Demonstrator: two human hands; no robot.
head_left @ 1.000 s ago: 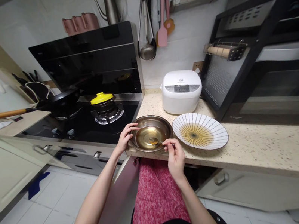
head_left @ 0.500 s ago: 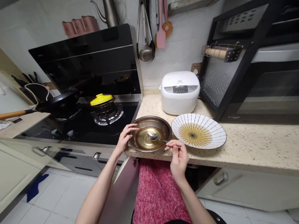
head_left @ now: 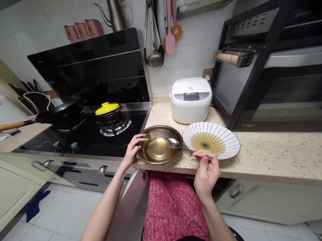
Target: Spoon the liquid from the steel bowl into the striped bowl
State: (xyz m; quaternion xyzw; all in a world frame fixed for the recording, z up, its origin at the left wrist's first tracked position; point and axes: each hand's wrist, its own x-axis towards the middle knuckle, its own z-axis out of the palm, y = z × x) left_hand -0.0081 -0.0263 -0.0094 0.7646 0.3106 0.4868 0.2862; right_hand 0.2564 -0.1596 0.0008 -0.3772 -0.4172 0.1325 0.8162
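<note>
A shiny steel bowl [head_left: 171, 132] stands at the counter's front edge with a shallow pool of yellowish liquid in it. My left hand [head_left: 135, 148] grips its left rim, fingers laid over the edge. Pinched in my right hand [head_left: 206, 170] is the handle of a metal spoon [head_left: 175, 143]. The spoon's head is over the right inner side of the bowl, and its handle crosses above the near left part of a white plate [head_left: 227, 136] with dark radiating lines. The plate's middle is yellow-brown; whether that is liquid or glaze I cannot tell.
Behind the plate is a white rice cooker [head_left: 192, 101]. To the left, a gas stove [head_left: 91, 141] carries a small pot with a yellow lid [head_left: 107, 107] and a wok [head_left: 64, 111] with its wooden handle sticking out left. A black oven [head_left: 294, 95] stands on the right.
My right hand has moved right with the spoon, whose head has gone from the bowl's middle to its right side. My left hand stays on the rim. The view has shifted slightly.
</note>
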